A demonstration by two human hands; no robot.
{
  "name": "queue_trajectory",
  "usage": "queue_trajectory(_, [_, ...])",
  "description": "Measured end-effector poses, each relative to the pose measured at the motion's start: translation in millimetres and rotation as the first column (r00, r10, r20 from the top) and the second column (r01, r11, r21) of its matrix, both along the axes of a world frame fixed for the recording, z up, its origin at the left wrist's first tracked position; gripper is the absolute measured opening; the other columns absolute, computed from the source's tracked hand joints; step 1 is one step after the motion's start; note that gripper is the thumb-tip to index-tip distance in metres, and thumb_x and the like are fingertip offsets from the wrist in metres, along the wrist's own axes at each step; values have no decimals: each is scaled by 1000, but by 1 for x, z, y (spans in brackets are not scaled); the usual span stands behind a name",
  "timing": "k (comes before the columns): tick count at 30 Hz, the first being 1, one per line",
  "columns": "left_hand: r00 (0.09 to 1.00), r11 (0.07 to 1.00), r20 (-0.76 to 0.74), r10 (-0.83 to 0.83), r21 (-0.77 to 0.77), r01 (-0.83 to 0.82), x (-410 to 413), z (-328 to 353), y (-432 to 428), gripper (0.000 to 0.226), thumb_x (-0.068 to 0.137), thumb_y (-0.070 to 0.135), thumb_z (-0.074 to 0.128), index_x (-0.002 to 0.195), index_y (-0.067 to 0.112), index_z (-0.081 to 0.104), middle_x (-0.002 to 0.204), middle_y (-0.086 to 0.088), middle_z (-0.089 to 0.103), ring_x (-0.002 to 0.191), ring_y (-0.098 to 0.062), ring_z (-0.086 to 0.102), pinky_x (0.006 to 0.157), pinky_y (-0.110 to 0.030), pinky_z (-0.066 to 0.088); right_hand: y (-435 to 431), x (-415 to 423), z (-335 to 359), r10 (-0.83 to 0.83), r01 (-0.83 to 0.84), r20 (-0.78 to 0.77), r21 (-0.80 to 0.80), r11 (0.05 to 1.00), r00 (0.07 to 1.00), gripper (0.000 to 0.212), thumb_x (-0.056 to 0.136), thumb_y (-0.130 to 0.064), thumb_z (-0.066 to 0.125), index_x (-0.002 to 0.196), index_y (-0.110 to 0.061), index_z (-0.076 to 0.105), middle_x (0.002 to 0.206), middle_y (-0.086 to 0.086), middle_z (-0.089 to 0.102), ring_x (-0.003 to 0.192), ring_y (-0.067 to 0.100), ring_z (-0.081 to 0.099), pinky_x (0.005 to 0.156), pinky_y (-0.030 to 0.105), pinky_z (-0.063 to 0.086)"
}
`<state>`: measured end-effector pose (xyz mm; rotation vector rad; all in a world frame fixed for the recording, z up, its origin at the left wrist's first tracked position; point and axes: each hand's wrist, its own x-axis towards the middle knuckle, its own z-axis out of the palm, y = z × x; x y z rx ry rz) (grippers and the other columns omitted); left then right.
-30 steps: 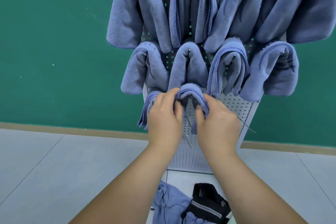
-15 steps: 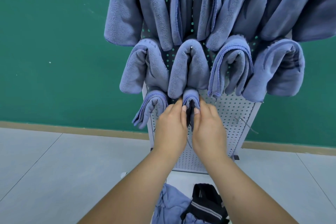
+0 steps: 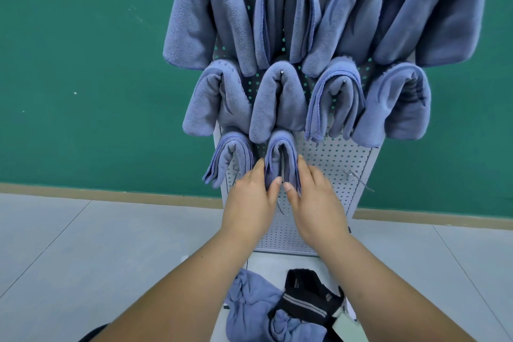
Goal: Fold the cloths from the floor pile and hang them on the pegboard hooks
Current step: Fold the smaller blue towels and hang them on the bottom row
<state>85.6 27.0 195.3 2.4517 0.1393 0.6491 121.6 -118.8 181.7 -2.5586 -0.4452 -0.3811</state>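
Left hand [image 3: 248,200] and right hand [image 3: 316,201] flank the cloth [image 3: 281,157], fingers straight, pressing its sides. Pile [image 3: 249,305] lies at 6 o'clock.

Light bright, even, diffuse — soft shadows inside folds of hung cloths [image 3: 286,8]; wide-angle stretch at edges; slight motion blur on right hand [image 3: 313,200].
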Motion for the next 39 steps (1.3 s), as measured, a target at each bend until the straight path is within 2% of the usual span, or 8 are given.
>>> queue_trajectory(5, [994,1000,-113,10,30,-7,-26,-8,-6,64,106,48,51,159,13,38,141,-7,63,123,-28,62,98,-41,53,-14,-20,-4,30,-28,6,-145,989,1000,75,106,-59,37,167,-30,6,161,3,34,144,24,38,104,44,51])
queue_trajectory(11, [959,984,-267,-90,124,127,-50,-30,8,66,103,48,57,159,20,37,143,-7,62,126,-29,60,99,-42,53,-32,-48,-10,93,-99,-34,-357,929,995,75,107,-60,37,167,-33,3,169,6,24,148,29,34,111,50,46])
queue_trajectory(17, [796,872,-564,-220,253,420,-77,-61,16,74,100,52,61,163,29,30,157,-2,48,141,-25,48,111,-43,46,-55,-73,-37,216,-253,-133,-562,787,967,74,106,-56,45,167,-36,8,171,7,18,152,32,30,113,51,43])
queue_trajectory(20, [697,828,-679,-230,241,507,-95,-90,7,74,99,51,63,162,28,31,159,-2,43,144,-26,43,113,-43,43,-69,-86,-56,243,-342,-241,-642,686,940,73,106,-54,47,166,-37,9,172,7,14,150,32,30,114,49,41])
queue_trajectory(24, [588,789,-771,-244,195,583,-110,-132,-6,59,99,45,63,151,27,44,145,-4,50,133,-30,50,102,-42,48,-82,-97,-94,199,-406,-371,-647,645,907,69,106,-51,49,165,-37,16,168,4,23,145,30,36,111,46,43])
queue_trajectory(27, [531,786,-816,-227,168,595,-117,-163,-6,68,101,46,62,161,30,34,156,-3,44,141,-30,44,106,-46,49,-90,-101,-136,117,-425,-483,-601,676,868,70,105,-43,52,166,-36,17,166,1,27,143,28,39,109,43,45])
queue_trajectory(34, [487,857,-856,-174,112,502,-122,-249,4,67,99,50,64,157,28,37,154,-2,45,138,-28,45,106,-42,48,-89,-120,-246,1,-470,-689,-493,733,725,82,102,-46,59,167,-28,12,172,-4,19,149,27,35,109,41,47])
queue_trajectory(39, [477,902,-857,-194,35,431,-121,-292,4,68,98,47,65,157,28,38,150,-2,47,136,-28,48,105,-42,49,-66,-114,-302,2,-420,-745,-374,827,667,83,102,-46,62,167,-25,15,172,-6,19,150,27,35,106,40,49])
